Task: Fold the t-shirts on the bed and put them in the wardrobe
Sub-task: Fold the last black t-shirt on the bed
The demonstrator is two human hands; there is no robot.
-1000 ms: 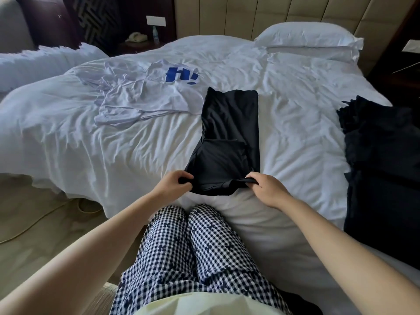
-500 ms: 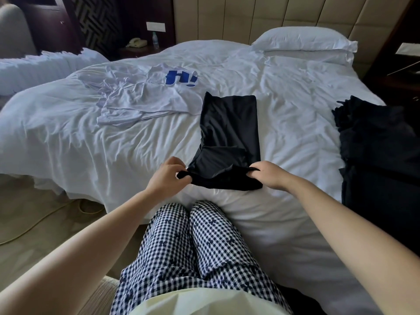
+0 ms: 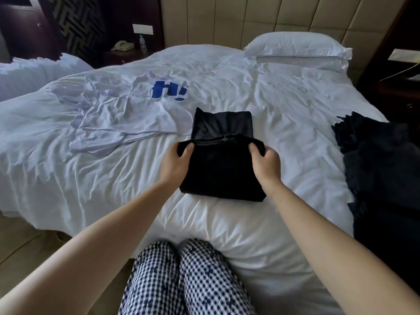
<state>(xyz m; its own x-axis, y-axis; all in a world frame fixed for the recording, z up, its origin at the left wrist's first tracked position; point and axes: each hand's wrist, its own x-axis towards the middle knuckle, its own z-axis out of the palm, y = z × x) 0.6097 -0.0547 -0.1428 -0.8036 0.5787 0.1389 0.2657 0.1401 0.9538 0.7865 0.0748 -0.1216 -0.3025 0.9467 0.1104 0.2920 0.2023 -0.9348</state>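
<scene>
A black t-shirt lies on the white bed in front of me, its near half doubled over the far half. My left hand pinches the left corner of the folded-over edge. My right hand grips the right corner of the same edge. The far part of the shirt still shows beyond my hands. A white t-shirt with a blue print lies crumpled and unfolded to the far left on the bed.
A dark pile of clothes lies on the bed's right side. A white pillow rests against the padded headboard. A nightstand with a phone and a bottle stands at the back left. My checked trouser knees press against the bed's near edge.
Both hands have carried the near hem of the black t-shirt away from me and over its far half, so the shirt is now about half as long.
</scene>
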